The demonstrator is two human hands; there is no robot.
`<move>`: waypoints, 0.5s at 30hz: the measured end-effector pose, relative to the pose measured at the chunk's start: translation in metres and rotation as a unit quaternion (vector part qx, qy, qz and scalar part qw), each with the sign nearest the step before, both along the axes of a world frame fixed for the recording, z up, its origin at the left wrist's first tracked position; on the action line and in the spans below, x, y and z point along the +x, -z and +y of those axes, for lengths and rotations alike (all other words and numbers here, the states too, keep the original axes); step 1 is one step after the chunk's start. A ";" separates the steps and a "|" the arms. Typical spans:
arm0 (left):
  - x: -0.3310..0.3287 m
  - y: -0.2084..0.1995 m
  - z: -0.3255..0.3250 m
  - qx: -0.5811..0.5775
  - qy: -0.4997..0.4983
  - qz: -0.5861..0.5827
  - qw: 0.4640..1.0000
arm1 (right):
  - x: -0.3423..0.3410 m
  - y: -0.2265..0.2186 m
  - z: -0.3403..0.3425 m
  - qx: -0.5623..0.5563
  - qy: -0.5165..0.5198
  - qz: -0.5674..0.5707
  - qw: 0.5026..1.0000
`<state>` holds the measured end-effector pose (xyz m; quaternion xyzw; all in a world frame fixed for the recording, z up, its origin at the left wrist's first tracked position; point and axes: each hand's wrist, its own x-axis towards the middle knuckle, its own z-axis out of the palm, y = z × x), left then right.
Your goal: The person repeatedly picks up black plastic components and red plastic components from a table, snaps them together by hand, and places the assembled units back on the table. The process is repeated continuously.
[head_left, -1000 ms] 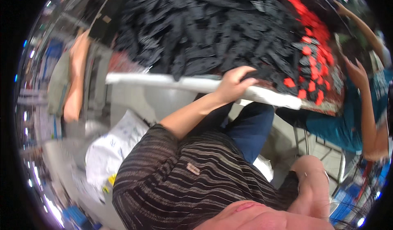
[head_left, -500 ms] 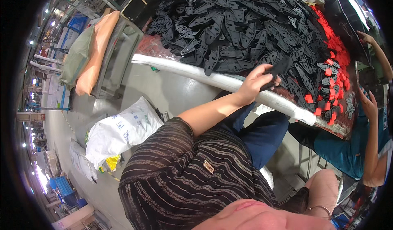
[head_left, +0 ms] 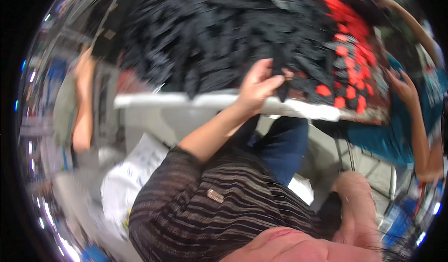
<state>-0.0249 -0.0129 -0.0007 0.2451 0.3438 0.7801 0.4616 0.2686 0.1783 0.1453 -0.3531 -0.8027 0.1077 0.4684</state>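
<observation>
My left hand point(head_left: 259, 85) reaches over the front edge of a worktop, its thumb and fingers closed round a flat black plastic piece point(head_left: 283, 93). Part of that piece sticks out below the fingers, and blur hides its outline. Just beyond lies a big heap of black plastic pieces point(head_left: 200, 33), which look long and pointed with holes in the earlier frame. My right arm point(head_left: 353, 194) is bent at the lower right; its hand does not show.
A white padded roll point(head_left: 163, 99) lines the worktop's front edge. Small red parts point(head_left: 352, 56) lie along the right side. Beyond them sits a co-worker in a teal shirt point(head_left: 385, 138), one hand point(head_left: 405, 85) raised. A white sack point(head_left: 123, 187) stands on the floor at left.
The view has turned, levelling the worktop edge, and is now blurred. My left hand still grips a black piece and appears farther left in the picture.
</observation>
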 end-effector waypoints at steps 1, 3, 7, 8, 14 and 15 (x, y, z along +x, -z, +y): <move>-0.001 -0.001 0.009 0.002 0.032 0.023 0.999 | -0.017 -0.004 -0.047 0.072 -0.020 0.035 0.997; 0.000 -0.001 0.020 -0.002 0.057 0.022 0.998 | -0.049 0.001 -0.085 0.161 -0.053 0.049 0.984; -0.002 0.017 0.032 0.015 0.137 -0.033 0.990 | -0.068 0.063 0.027 -0.026 -0.010 0.045 0.999; -0.001 0.014 0.033 0.018 0.175 -0.040 0.984 | -0.065 0.079 0.065 -0.047 -0.019 0.050 0.997; -0.004 0.023 0.033 0.082 0.239 0.009 0.968 | -0.059 0.122 0.195 -0.179 0.099 -0.253 0.946; -0.004 0.022 0.034 0.112 0.233 0.033 0.965 | -0.056 0.133 0.212 -0.140 0.091 -0.284 0.944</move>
